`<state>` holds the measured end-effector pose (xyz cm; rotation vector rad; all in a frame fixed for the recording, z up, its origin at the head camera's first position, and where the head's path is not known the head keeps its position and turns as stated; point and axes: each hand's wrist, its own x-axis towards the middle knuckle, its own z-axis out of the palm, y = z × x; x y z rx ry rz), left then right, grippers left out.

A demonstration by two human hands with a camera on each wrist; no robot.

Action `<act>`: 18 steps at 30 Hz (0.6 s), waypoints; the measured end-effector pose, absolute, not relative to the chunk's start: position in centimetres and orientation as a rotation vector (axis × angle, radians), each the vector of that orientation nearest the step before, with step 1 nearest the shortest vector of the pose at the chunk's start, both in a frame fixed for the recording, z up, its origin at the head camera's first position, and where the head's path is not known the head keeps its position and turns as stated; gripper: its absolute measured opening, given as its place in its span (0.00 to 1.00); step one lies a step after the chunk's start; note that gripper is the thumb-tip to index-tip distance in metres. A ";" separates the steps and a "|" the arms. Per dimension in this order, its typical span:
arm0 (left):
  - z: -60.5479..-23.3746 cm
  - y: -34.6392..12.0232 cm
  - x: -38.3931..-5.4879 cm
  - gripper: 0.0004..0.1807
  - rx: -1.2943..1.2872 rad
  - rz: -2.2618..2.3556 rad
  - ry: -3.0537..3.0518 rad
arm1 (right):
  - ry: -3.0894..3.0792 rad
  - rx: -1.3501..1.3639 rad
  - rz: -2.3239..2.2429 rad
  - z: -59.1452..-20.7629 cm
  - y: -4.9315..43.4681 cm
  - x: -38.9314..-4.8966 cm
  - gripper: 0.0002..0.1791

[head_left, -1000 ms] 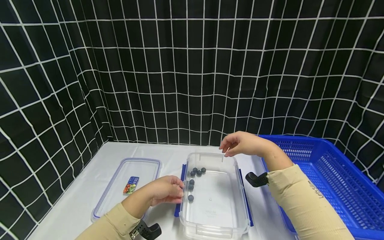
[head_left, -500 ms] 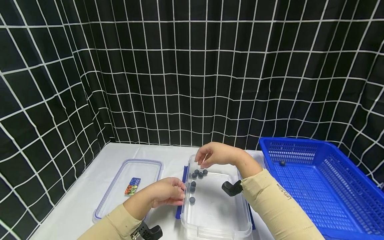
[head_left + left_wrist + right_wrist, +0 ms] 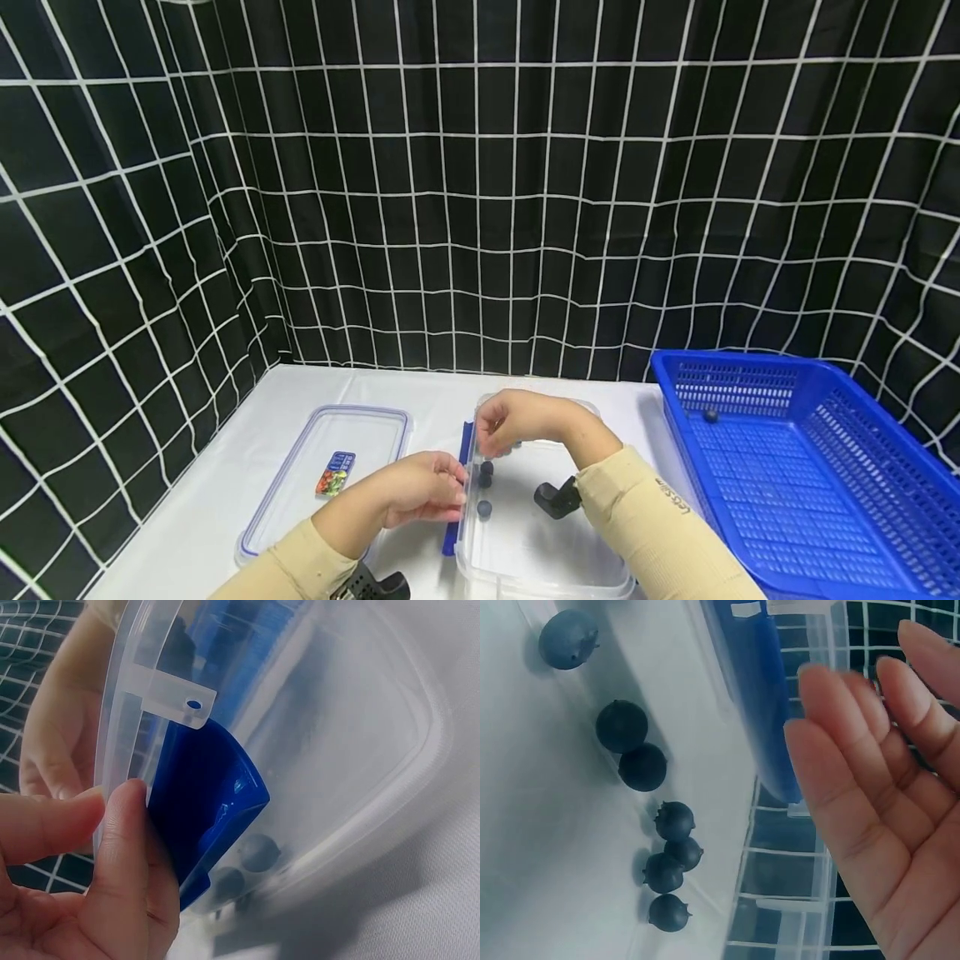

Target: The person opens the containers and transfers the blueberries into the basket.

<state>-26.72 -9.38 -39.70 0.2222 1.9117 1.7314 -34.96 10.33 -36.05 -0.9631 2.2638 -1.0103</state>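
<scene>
My left hand (image 3: 427,492) pinches the left rim of a clear plastic container (image 3: 551,575), thumb and forefinger meeting there beside a blue side latch (image 3: 202,802) in the left wrist view. Over the far left part of that container is my right hand (image 3: 513,421), fingers bent loosely with nothing between them. In the right wrist view its fingers (image 3: 840,780) are near the container wall, apart from the fruit. Several blueberries (image 3: 622,726) lie along the left side of the container floor; in the head view the right hand hides some of them.
On the right stands a blue perforated basket (image 3: 810,500) with one blueberry (image 3: 710,415) near its far left corner. A clear lid (image 3: 292,517) with a printed label (image 3: 335,473) lies left of the container on the white cloth. Black gridded curtains surround the table.
My right hand has moved left and down, from the container's far right corner to its far left part. The blueberry in the basket has come into view. My left hand keeps its hold.
</scene>
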 end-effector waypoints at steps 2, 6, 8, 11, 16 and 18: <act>-39.8 -9.2 -26.7 0.12 0.223 1.732 1.909 | 2.272 -0.944 -0.994 -36.3 10.4 -34.8 0.03; -39.8 -9.2 -26.7 0.12 0.223 1.738 1.905 | 2.268 -0.891 -0.927 -37.1 10.3 -34.6 0.05; -39.8 -9.2 -26.7 0.12 0.228 1.740 1.904 | 2.263 -0.868 -0.870 -37.6 10.1 -34.6 0.06; -39.7 -9.2 -26.7 0.12 0.230 1.737 1.908 | 2.251 -0.836 -0.799 -38.3 9.9 -34.5 0.08; -39.6 -9.2 -26.7 0.11 0.225 1.730 1.919 | 2.262 -0.799 -0.727 -39.1 9.6 -34.4 0.11; -39.6 -9.2 -26.6 0.11 0.226 1.732 1.919 | 2.271 -0.790 -0.710 -39.3 9.5 -34.3 0.12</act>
